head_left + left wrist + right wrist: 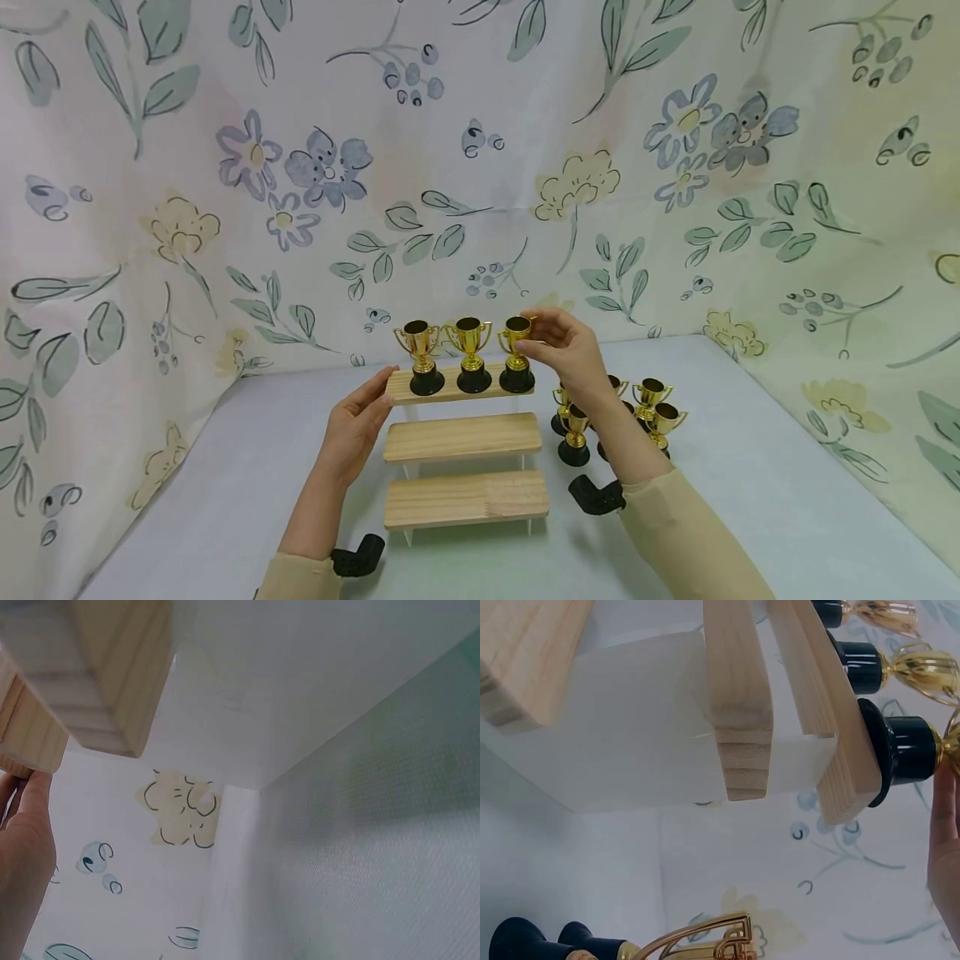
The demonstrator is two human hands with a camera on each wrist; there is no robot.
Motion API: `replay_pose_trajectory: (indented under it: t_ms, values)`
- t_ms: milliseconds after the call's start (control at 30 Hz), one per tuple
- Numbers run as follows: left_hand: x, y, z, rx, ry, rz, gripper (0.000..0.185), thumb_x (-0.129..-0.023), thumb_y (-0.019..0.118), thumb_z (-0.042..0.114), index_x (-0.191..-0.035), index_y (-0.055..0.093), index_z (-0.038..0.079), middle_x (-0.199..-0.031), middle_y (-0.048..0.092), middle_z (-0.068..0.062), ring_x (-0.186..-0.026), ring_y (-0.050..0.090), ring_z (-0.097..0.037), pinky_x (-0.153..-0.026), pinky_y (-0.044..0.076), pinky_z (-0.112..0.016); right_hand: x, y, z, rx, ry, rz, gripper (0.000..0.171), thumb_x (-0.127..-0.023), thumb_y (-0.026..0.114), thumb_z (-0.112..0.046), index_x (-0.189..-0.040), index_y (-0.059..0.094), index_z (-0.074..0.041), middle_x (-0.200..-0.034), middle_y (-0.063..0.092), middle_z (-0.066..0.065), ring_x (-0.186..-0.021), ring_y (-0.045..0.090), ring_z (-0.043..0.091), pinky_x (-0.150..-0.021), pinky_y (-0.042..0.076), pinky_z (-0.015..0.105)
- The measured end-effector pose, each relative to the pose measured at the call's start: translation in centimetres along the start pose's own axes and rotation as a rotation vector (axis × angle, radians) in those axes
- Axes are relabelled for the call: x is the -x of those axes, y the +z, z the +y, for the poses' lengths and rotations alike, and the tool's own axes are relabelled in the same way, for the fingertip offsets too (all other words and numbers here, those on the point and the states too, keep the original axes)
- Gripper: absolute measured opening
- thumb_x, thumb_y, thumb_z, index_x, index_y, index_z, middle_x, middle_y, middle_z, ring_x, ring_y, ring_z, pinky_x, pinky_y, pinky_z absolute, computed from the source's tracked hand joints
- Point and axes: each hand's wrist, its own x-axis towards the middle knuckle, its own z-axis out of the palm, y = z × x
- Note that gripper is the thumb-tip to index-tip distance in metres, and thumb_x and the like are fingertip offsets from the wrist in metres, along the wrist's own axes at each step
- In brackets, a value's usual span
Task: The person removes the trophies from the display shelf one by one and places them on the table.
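Right hand [572, 350] raised, fingers curled, pinching third gold trophy [516, 346] on top wooden step [450, 388]. Left hand [358, 421] upright, straight fingers pressed against that step's left end, gripping nothing.

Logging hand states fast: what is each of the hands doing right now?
Left hand: open, fingertips touching the top shelf end.
Right hand: pinching the third trophy.

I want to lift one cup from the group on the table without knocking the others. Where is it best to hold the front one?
Probably pinch the front cup by its gold bowl from above: it stands upright, other cups crowd behind it, and its stem looks thin.
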Motion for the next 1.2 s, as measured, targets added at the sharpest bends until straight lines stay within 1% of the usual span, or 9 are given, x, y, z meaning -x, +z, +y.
replay_pose_trajectory:
  t_ms: [233, 333, 533, 767, 867, 1033, 1100, 1200]
  values:
    - [-0.1, 0.0, 0.0, 0.003, 0.01, -0.013, 0.059, -0.1, 0.056, 0.01, -0.153, 0.032, 0.0, -0.137, 0.052, 0.019, -0.126, 0.052, 0.01, -0.107, 0.042, -0.009, 0.5, -0.5, -0.2, 0.015, 0.004, 0.021, 0.043, -0.086, 0.075, -0.006, -0.126, 0.061, -0.009, -0.1, 0.067, -0.01, -0.093, 0.066, 0.006, -0.084, 0.061, 0.022]
    - [-0.1, 0.0, 0.0, 0.003, 0.009, -0.015, 0.059, -0.1, 0.056, 0.011, -0.153, 0.032, 0.001, -0.138, 0.052, 0.018, -0.126, 0.052, 0.01, -0.107, 0.043, -0.009, 0.7, -0.6, -0.4, 0.01, 0.007, 0.028, 0.043, -0.086, 0.075, -0.004, -0.126, 0.061, -0.009, -0.099, 0.067, -0.01, -0.093, 0.066, 0.006, -0.085, 0.061, 0.022]
    - [0.0, 0.0, -0.1, -0.007, -0.001, -0.018, 0.06, -0.1, 0.057, 0.013, -0.154, 0.032, 0.002, -0.145, 0.048, 0.012, -0.126, 0.052, 0.011, -0.107, 0.042, -0.008, 1.0, -1.2, -0.6, -0.001, -0.015, 0.042, 0.04, -0.085, 0.076, -0.004, -0.122, 0.063, -0.012, -0.099, 0.069, -0.01, -0.092, 0.067, 0.005, -0.084, 0.061, 0.021]
    - [-0.1, 0.1, -0.1, 0.001, 0.007, -0.024, 0.059, -0.1, 0.056, 0.012, -0.153, 0.032, 0.001, -0.14, 0.051, 0.017, -0.126, 0.052, 0.01, -0.107, 0.042, -0.009, 1.8, -2.2, -1.2, -0.024, -0.025, 0.072, 0.037, -0.086, 0.073, -0.002, -0.12, 0.063, -0.013, -0.099, 0.07, -0.009, -0.092, 0.068, 0.004, -0.083, 0.061, 0.02]
    - [-0.2, 0.0, -0.1, -0.01, 0.006, -0.023, 0.059, -0.1, 0.056, 0.013, -0.154, 0.032, 0.002, -0.146, 0.049, 0.011, -0.127, 0.051, 0.01, -0.107, 0.042, -0.008, 2.2, -2.7, -1.3, -0.015, -0.01, 0.09, 0.037, -0.086, 0.074, -0.003, -0.12, 0.063, -0.014, -0.098, 0.069, -0.01, -0.091, 0.068, 0.004, -0.083, 0.061, 0.02]
    - [-0.1, -0.1, 0.0, -0.033, -0.008, -0.014, 0.059, -0.1, 0.057, 0.014, -0.154, 0.033, 0.004, -0.157, 0.038, -0.003, -0.127, 0.05, 0.011, -0.107, 0.041, -0.008, 2.7, -3.5, -1.0, -0.002, 0.008, 0.109, 0.037, -0.085, 0.076, -0.006, -0.119, 0.063, -0.015, -0.097, 0.069, -0.01, -0.09, 0.067, 0.004, -0.082, 0.061, 0.02]
    - [0.0, -0.1, 0.0, -0.033, -0.013, -0.014, 0.06, -0.1, 0.057, 0.015, -0.154, 0.033, 0.004, -0.158, 0.037, -0.005, -0.127, 0.05, 0.011, -0.107, 0.041, -0.008, 2.9, -3.7, -0.9, -0.003, 0.001, 0.11, 0.037, -0.085, 0.076, -0.007, -0.118, 0.063, -0.014, -0.096, 0.069, -0.009, -0.089, 0.067, 0.004, -0.082, 0.061, 0.02]
    - [0.0, -0.1, 0.0, -0.028, -0.014, -0.017, 0.06, -0.1, 0.057, 0.014, -0.154, 0.033, 0.004, -0.156, 0.038, -0.002, -0.127, 0.05, 0.011, -0.107, 0.041, -0.008, 3.2, -4.1, -0.7, -0.005, -0.007, 0.115, 0.035, -0.085, 0.076, -0.006, -0.117, 0.064, -0.015, -0.095, 0.069, -0.01, -0.087, 0.067, 0.004, -0.081, 0.061, 0.019]
